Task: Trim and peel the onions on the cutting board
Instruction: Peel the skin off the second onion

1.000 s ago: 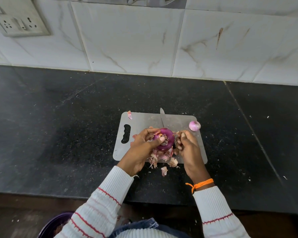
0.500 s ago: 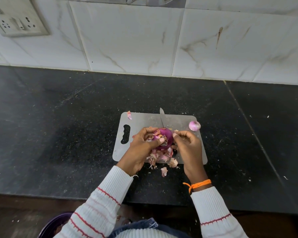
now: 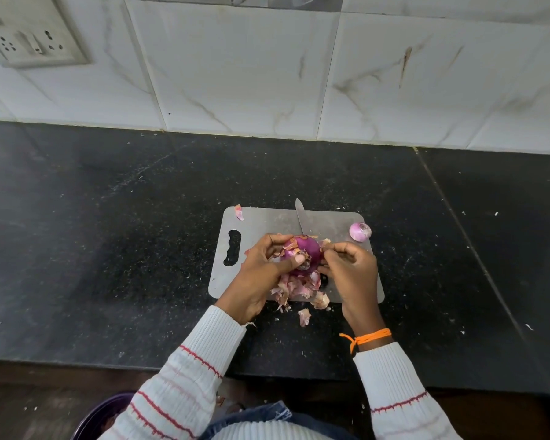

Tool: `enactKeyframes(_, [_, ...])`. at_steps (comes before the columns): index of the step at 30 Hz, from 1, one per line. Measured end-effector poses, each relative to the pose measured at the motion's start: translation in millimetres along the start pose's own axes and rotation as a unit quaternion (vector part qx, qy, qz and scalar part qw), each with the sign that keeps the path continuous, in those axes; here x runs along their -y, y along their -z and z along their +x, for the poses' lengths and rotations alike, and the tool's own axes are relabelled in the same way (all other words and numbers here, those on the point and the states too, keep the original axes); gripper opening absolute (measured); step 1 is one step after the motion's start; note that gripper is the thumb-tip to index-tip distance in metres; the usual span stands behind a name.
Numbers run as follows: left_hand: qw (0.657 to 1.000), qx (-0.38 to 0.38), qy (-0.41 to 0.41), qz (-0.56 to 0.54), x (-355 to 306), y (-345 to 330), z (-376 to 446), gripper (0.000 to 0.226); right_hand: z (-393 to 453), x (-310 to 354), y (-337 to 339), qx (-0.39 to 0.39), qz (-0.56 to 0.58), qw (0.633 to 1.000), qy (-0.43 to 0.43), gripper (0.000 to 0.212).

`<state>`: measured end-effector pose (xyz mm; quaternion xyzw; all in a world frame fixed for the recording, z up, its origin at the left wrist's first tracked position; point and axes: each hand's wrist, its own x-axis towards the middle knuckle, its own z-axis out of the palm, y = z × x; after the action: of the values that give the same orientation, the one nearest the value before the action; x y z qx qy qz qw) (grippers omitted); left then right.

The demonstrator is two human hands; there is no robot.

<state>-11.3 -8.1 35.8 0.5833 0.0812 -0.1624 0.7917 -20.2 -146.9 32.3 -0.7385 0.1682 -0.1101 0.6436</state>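
Left hand grips onion, right hand pinches skin; knife at 12 o'clock could nick knuckles.

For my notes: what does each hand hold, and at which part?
Left hand grips the onion at its left side; right hand pinches loose skin at its right.

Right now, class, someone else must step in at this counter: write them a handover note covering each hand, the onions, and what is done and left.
Left hand grips the red onion above the cutting board. Right hand pinches a strip of skin at the onion's right side.
Knife lies on the board behind the onion; only its blade shows.
Done: much skin is off; peels are piled at the board's near edge; a trimmed onion piece sits far right.
Left: strip the remaining papery skin.
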Motion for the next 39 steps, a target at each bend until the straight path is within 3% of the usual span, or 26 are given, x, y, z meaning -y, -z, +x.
enactKeyframes(4, [1.0,-0.004,0.009,-0.016,-1,2,1,0.034,1,3,0,0.015,0.085,0.996,-0.037,0.023])
enactKeyframes(9, [0.999,-0.009,0.02,-0.031,-2,-2,0,0.034,-2,-4,-7,0.033,0.009,0.999,0.019,0.01])
enactKeyframes(16, [0.993,0.019,0.044,-0.107,-5,1,1,0.029,1,-7,-6,0.007,-0.054,0.997,0.05,0.015])
enactKeyframes(24, [1.0,-0.005,-0.003,-0.015,-2,1,1,0.038,-5,4,-11,-0.001,-0.005,0.998,0.064,0.009])
enactKeyframes(39, [1.0,-0.011,0.001,-0.016,1,0,6,0.035,5,-6,-6,-0.029,-0.037,0.992,0.117,0.017])
